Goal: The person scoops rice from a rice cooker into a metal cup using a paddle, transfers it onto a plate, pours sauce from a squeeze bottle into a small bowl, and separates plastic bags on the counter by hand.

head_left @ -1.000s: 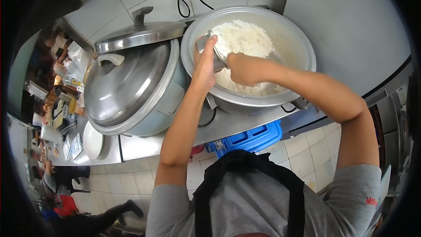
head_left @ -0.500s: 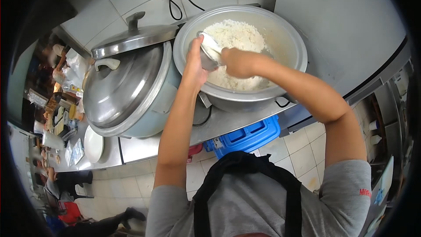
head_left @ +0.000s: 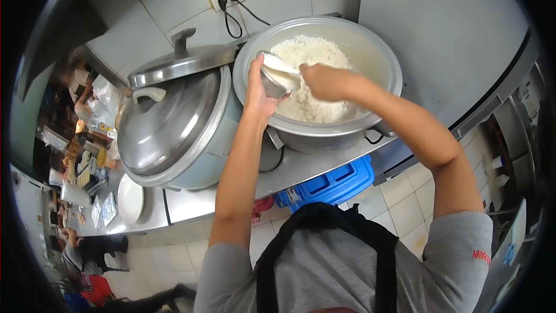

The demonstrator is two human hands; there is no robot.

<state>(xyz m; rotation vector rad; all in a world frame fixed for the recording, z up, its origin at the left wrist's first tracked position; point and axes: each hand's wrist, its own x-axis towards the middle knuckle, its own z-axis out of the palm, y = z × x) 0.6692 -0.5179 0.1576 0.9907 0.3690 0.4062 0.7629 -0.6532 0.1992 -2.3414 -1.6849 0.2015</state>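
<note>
Left hand (head_left: 262, 95) clutched silver metal bowl (head_left: 272, 87), nine o'clock of white rice (head_left: 318, 52); right hand (head_left: 324, 83) gripped flat white paddle (head_left: 280, 65); overtilting risked spill!

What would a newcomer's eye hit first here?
The white rice in the open pot, upper centre, with the left hand holding a metal bowl over its left side and the right hand close by. Next, the large lidded pot to the left; then a blue container below the counter.
</note>
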